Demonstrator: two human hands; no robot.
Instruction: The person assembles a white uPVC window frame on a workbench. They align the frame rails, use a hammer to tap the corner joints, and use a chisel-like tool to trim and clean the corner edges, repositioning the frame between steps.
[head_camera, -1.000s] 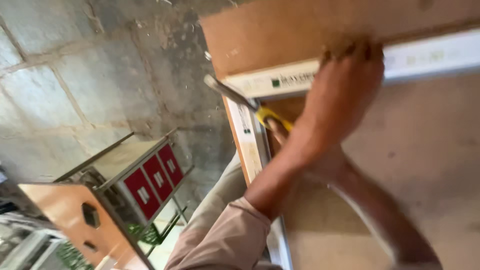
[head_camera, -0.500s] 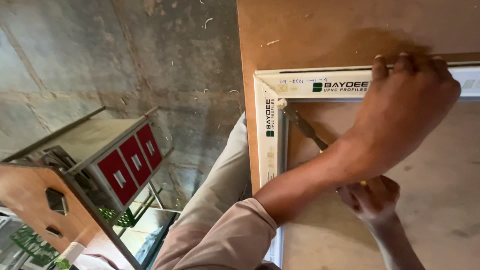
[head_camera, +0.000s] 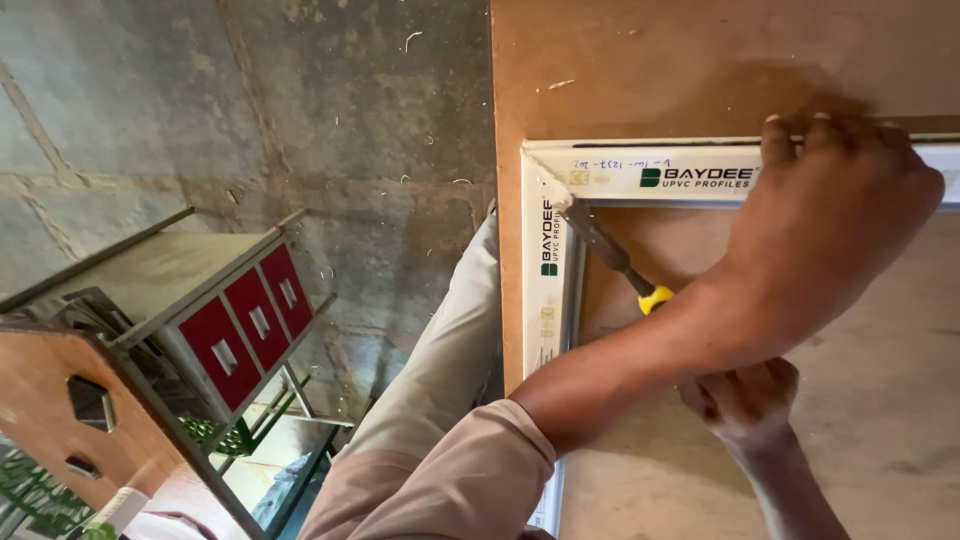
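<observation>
At the mitred corner of the white window frame (head_camera: 548, 250) lying on the brown desk (head_camera: 700, 60), we see the blade of a yellow-handled chisel (head_camera: 610, 255) set into the inner angle, its handle running back under our left forearm to the right hand (head_camera: 745, 400), which is closed around it. Our left hand (head_camera: 830, 210) lies just right of that corner, fingers curled over the frame's top rail and pressing it down. We judge that the blade is best kept low and flat against the profile.
</observation>
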